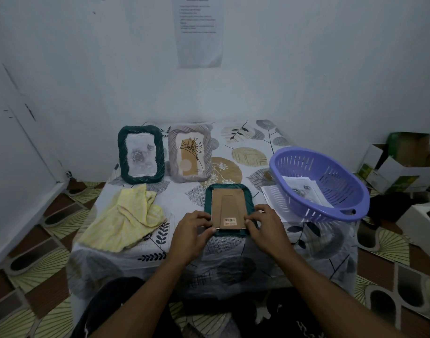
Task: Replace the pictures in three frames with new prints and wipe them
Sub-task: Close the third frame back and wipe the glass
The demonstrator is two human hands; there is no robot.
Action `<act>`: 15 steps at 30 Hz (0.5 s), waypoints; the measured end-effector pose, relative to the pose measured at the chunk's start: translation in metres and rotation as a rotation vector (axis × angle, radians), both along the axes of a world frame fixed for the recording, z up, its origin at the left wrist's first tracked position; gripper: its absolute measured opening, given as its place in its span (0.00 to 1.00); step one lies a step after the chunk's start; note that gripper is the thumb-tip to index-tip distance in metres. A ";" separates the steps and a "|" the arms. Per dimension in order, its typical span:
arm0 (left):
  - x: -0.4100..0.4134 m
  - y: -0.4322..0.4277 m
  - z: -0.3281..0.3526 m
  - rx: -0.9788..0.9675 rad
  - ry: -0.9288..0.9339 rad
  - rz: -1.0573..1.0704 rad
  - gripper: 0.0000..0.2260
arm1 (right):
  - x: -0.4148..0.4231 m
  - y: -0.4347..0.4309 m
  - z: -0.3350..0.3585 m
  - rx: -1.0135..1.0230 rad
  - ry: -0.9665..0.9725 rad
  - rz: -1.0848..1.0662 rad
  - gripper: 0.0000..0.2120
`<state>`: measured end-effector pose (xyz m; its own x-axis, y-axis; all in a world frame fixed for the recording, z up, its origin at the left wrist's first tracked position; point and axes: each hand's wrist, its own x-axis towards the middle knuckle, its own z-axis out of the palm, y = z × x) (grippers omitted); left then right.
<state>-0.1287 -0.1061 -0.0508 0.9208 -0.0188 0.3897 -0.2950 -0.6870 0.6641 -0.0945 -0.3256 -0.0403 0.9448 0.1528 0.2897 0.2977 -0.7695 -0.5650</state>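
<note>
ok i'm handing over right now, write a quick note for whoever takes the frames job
Left hand and right hand both grip the near corners of the teal frame, face down mid-table, cardboard back showing.
Dark green frame and grey frame stand upright behind, each holding a picture; new or old, cannot tell.
Prints lie in the purple basket, right; yellow cloth lies left.
Left: finish this frame, wipe all.

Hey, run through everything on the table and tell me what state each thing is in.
green frame: upright, rose print inside.
grey frame: upright, plant print inside.
teal frame: face down, backing on.
yellow cloth: lying crumpled.
purple basket: on papers, print inside.
left hand: grips teal frame's near end.
right hand: grips teal frame's near end.
</note>
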 end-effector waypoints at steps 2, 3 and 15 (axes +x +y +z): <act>-0.001 -0.001 0.000 -0.014 -0.019 0.009 0.06 | 0.000 0.000 -0.001 0.004 -0.004 -0.006 0.10; -0.001 -0.002 0.000 -0.022 -0.026 0.026 0.08 | 0.000 0.000 -0.001 0.004 -0.008 -0.008 0.10; 0.002 0.002 -0.001 -0.018 -0.018 0.008 0.06 | 0.000 0.001 -0.002 0.005 -0.024 -0.007 0.08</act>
<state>-0.1270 -0.1045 -0.0520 0.9137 -0.0041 0.4064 -0.3015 -0.6775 0.6709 -0.0948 -0.3251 -0.0421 0.9386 0.1445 0.3132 0.3058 -0.7687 -0.5618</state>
